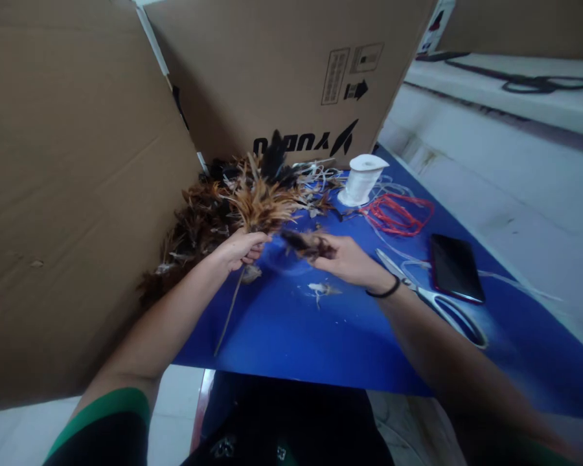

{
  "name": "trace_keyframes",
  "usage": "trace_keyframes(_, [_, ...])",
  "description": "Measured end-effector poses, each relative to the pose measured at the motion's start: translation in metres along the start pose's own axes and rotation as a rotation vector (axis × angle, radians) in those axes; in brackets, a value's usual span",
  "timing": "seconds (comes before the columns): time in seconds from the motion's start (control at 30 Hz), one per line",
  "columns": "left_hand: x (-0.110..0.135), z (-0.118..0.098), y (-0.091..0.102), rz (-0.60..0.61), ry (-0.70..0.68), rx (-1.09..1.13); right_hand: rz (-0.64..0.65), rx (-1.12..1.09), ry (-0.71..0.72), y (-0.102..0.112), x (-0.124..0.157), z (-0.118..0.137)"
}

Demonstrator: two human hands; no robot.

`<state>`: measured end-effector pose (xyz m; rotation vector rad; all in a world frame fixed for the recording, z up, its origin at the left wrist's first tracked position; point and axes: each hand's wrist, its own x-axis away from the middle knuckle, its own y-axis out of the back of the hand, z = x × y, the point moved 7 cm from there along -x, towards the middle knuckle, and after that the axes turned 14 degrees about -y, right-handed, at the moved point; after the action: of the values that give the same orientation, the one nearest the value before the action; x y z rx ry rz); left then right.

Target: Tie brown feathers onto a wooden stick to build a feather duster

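Left hand (240, 249) clenches thin stick with brown feather bundle (262, 204); right hand (347, 262) pinches dark feather tuft (304, 243); likely mid-bundling, tuft needs aligning against stick.

Mid-frame, over the bench (282, 323), the left hand (240, 249) holds a feather bundle (262, 207), the right hand (344, 259) a feather tuft (304, 243). Behind them a feather pile (194, 223) lies against boxes (272, 71) at upper left. At right lie a spool (362, 178), cord coil (398, 213), phone (454, 266) and scissors (432, 299).

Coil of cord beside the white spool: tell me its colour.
Red. The coil of cord lies right of the white spool; the head view shows it.
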<state>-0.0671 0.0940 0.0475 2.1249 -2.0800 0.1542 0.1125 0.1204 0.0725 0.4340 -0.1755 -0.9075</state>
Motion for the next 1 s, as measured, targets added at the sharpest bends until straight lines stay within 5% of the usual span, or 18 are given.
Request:
trace_keyframes(0.23, [-0.007,-0.031,-0.035,0.045,-0.422,-0.836,-0.245,-0.300,-0.021,0.062,0.048,0.034])
trace_keyframes(0.43, [-0.001,-0.020,-0.058,0.080,-0.332,-1.434,-0.414,-0.249,0.025,0.067,0.064,0.056])
trace_keyframes(0.8, [0.009,-0.011,-0.070,0.143,-0.403,-1.544,-0.290,0.221,0.120,0.017,0.029,0.029])
trace_keyframes(1.0, [0.008,-0.005,-0.069,0.157,-0.413,-1.500,-0.315,0.186,0.181,0.011,0.029,0.031])
